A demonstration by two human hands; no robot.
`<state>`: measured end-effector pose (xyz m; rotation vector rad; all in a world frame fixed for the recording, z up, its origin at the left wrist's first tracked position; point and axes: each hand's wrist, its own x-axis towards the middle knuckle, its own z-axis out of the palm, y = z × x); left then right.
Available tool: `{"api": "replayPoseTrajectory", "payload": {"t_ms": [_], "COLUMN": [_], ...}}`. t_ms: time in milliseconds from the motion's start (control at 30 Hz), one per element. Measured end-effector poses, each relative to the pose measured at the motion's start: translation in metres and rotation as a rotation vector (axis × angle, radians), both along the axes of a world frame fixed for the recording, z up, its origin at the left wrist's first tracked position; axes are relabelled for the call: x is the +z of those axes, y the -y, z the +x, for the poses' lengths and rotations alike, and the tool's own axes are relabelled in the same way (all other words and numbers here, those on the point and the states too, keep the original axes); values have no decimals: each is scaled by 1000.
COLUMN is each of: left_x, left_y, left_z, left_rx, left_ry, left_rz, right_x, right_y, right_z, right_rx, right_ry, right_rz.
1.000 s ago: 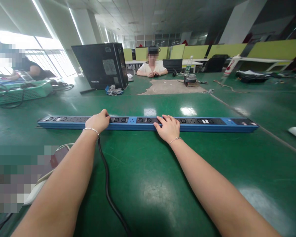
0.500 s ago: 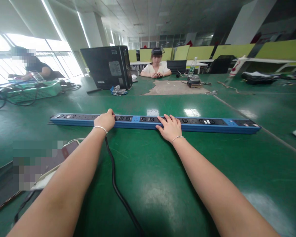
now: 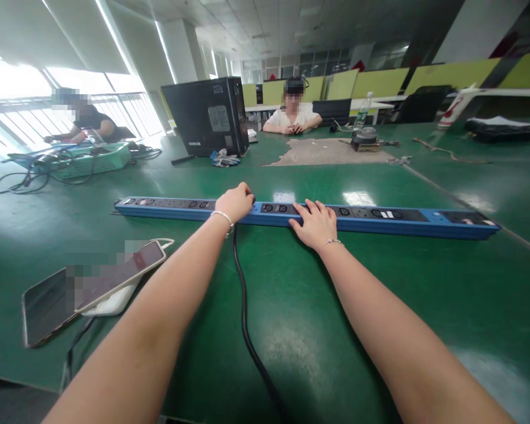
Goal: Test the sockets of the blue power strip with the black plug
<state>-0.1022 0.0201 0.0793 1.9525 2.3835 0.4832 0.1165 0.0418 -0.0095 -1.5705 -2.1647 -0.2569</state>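
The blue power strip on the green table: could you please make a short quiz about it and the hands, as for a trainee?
1. True or false: the right hand touches the blue power strip with its fingers spread.
2. What emerges below the left hand? A) a glove; B) a black cable; C) a bottle.
3. Fill in: the phones lie on the person's ____ side.

Key: 1 true; 2 B; 3 left.

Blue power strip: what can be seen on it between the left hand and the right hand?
Between the left hand and the right hand, the head view shows part of a blue section, then two black sockets.
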Motion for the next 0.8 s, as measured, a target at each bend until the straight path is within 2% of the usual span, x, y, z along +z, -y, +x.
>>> {"api": "replayPoseTrajectory", "payload": {"t_ms": [67, 167, 400, 700, 800], "left_x": [-13, -19, -17, -14, -15], "left_y": [-2, -5, -18, -21, -23], "left_z": [0, -6, -21, -18, -13], "left_rx": [10, 24, 64, 51, 45], "left_ry": [46, 108, 321, 292, 220], "left_rz": [-2, 25, -82, -97, -79], "right_x": [0, -1, 0, 2, 2], "right_y": [0, -1, 1, 2, 3], "right_z": [0, 0, 0, 0, 0], "right_rx": [2, 4, 7, 5, 8], "right_ry": [-8, -16, -20, -17, -15], "right_rz": [9, 14, 22, 15, 18]}}
